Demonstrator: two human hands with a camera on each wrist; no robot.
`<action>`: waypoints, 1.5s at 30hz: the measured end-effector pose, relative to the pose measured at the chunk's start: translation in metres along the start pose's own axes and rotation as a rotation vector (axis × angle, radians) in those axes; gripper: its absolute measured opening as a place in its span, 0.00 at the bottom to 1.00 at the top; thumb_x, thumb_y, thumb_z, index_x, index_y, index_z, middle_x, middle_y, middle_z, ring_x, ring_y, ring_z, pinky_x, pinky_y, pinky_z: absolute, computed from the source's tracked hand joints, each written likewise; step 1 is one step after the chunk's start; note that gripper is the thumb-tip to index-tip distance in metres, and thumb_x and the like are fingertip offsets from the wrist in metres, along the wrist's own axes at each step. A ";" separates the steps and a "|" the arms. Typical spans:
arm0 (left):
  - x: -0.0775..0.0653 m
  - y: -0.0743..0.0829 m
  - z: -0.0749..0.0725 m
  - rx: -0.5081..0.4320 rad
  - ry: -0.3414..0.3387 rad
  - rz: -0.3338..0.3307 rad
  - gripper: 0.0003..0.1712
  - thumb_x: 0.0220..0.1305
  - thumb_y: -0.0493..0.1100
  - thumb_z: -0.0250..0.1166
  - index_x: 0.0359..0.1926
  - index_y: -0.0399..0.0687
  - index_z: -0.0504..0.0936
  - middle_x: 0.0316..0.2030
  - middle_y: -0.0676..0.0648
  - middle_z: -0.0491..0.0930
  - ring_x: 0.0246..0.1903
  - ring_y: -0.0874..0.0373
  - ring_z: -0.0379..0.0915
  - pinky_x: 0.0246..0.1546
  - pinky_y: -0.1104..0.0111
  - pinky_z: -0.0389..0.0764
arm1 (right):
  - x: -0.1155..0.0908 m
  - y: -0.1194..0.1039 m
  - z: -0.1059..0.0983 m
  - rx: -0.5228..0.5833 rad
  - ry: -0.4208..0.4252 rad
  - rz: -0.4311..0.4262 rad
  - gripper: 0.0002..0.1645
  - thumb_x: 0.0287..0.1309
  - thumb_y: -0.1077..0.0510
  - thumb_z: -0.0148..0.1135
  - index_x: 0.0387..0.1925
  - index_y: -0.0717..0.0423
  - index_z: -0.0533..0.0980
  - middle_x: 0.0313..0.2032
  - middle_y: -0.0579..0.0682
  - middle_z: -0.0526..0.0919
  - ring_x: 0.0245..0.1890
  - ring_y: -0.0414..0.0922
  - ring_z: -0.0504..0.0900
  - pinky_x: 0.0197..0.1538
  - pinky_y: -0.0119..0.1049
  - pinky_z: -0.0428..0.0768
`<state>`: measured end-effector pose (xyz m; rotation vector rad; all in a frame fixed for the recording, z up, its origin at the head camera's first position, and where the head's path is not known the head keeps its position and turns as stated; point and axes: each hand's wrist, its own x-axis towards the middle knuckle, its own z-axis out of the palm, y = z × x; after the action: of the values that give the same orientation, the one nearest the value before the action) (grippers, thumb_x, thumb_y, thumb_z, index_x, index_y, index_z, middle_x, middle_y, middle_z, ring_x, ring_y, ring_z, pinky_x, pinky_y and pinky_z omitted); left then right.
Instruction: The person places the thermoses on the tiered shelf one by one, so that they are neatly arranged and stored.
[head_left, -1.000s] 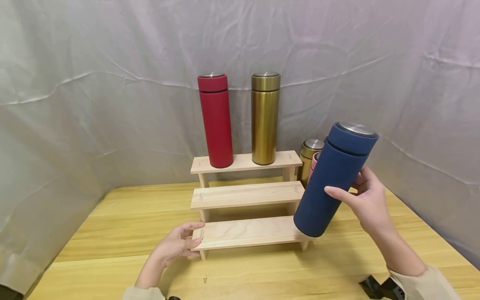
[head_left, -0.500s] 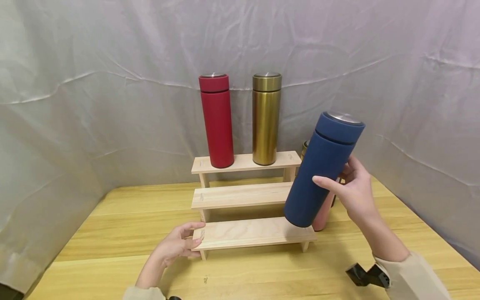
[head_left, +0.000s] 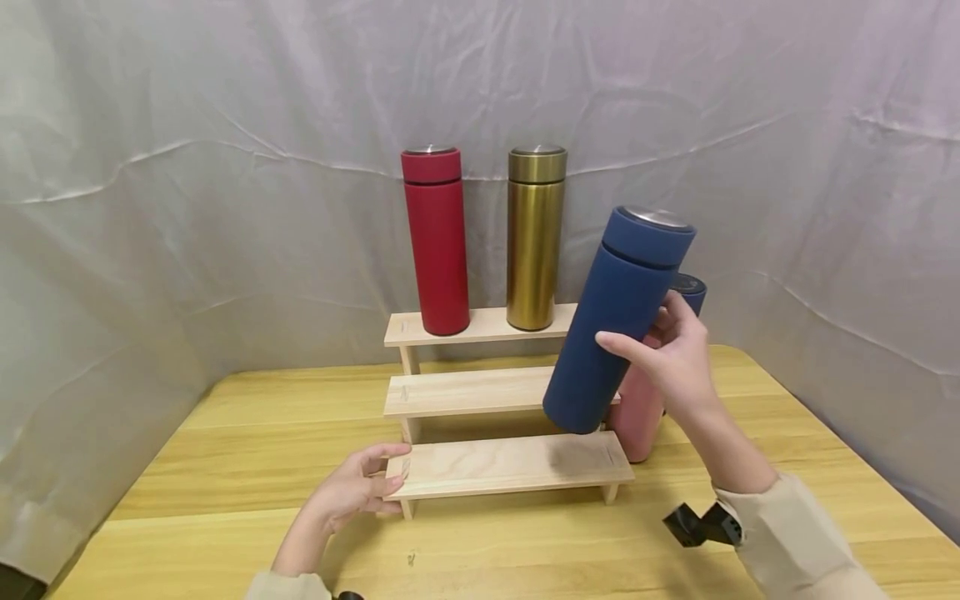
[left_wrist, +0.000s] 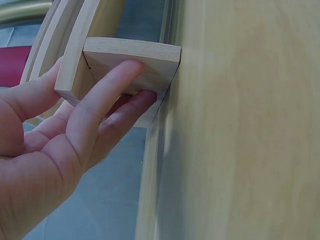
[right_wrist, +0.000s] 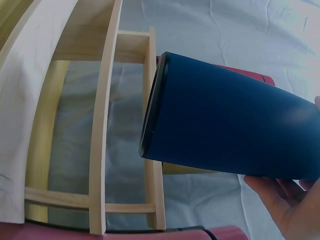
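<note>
My right hand (head_left: pixel 678 367) grips a navy blue vacuum flask (head_left: pixel 615 321) round its body, thumb across the front. The flask leans with its steel-topped lid to the right, its base in front of the middle step. In the right wrist view the dark rim of the flask's base (right_wrist: pixel 154 107) faces the stand. My left hand (head_left: pixel 360 487) holds the left end of the lowest step of a three-tier wooden stand (head_left: pixel 502 462). The left wrist view shows the fingers (left_wrist: pixel 107 95) against the stand's side board. A red flask (head_left: pixel 437 242) and a gold flask (head_left: pixel 536 242) stand upright on the top step.
Behind my right hand, a pink flask (head_left: pixel 637 408) and another dark blue flask (head_left: pixel 692 292) stand on the wooden table (head_left: pixel 247 467), right of the stand. A grey cloth backdrop (head_left: pixel 285 208) rises behind the table and at both sides.
My right hand has carried the blue flask left and upward, from the stand's right end to in front of the middle step. The left hand has stayed on the stand.
</note>
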<state>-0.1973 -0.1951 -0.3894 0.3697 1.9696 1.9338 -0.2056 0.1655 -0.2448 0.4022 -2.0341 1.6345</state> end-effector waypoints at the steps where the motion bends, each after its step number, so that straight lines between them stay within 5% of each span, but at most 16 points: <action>1: 0.000 0.000 0.000 0.001 -0.001 0.002 0.31 0.59 0.32 0.56 0.60 0.24 0.54 0.58 0.20 0.45 0.39 0.50 0.71 0.41 0.53 0.77 | 0.001 0.000 0.002 -0.003 0.001 -0.001 0.36 0.46 0.62 0.67 0.58 0.57 0.63 0.45 0.51 0.75 0.40 0.42 0.76 0.43 0.25 0.76; 11: 0.000 -0.001 0.000 -0.008 -0.007 0.011 0.32 0.58 0.32 0.57 0.59 0.24 0.54 0.57 0.20 0.46 0.40 0.48 0.72 0.41 0.53 0.77 | 0.013 -0.008 0.018 0.029 -0.011 -0.024 0.39 0.45 0.57 0.69 0.60 0.52 0.63 0.49 0.56 0.75 0.45 0.45 0.74 0.51 0.46 0.71; 17: 0.001 -0.003 -0.001 -0.009 -0.011 0.014 0.33 0.58 0.34 0.59 0.59 0.24 0.54 0.58 0.21 0.46 0.42 0.46 0.71 0.40 0.53 0.77 | 0.027 0.012 0.032 0.170 -0.020 -0.106 0.39 0.40 0.57 0.72 0.56 0.54 0.66 0.47 0.57 0.76 0.44 0.50 0.75 0.50 0.44 0.74; 28: 0.001 -0.003 0.000 -0.014 -0.018 0.013 0.33 0.58 0.34 0.59 0.59 0.23 0.54 0.58 0.21 0.47 0.40 0.48 0.72 0.40 0.53 0.77 | 0.032 -0.004 0.068 0.138 -0.012 -0.069 0.37 0.42 0.63 0.70 0.56 0.60 0.64 0.45 0.55 0.76 0.42 0.45 0.75 0.48 0.42 0.75; 36: 0.001 -0.001 0.002 -0.011 -0.021 0.013 0.33 0.59 0.34 0.58 0.60 0.24 0.54 0.58 0.21 0.47 0.40 0.48 0.72 0.40 0.53 0.77 | 0.040 -0.002 0.090 0.192 -0.004 -0.142 0.37 0.39 0.63 0.71 0.54 0.61 0.65 0.44 0.56 0.77 0.41 0.47 0.76 0.46 0.42 0.76; 45: 0.001 -0.001 0.000 -0.017 -0.008 -0.011 0.33 0.58 0.33 0.58 0.60 0.24 0.54 0.50 0.29 0.62 0.38 0.49 0.74 0.40 0.53 0.78 | 0.041 0.002 0.118 0.177 -0.020 -0.143 0.38 0.39 0.60 0.72 0.53 0.62 0.65 0.42 0.56 0.77 0.39 0.47 0.76 0.44 0.42 0.76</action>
<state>-0.1984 -0.1941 -0.3909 0.3610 1.9450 1.9380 -0.2637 0.0547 -0.2428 0.6142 -1.8355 1.7328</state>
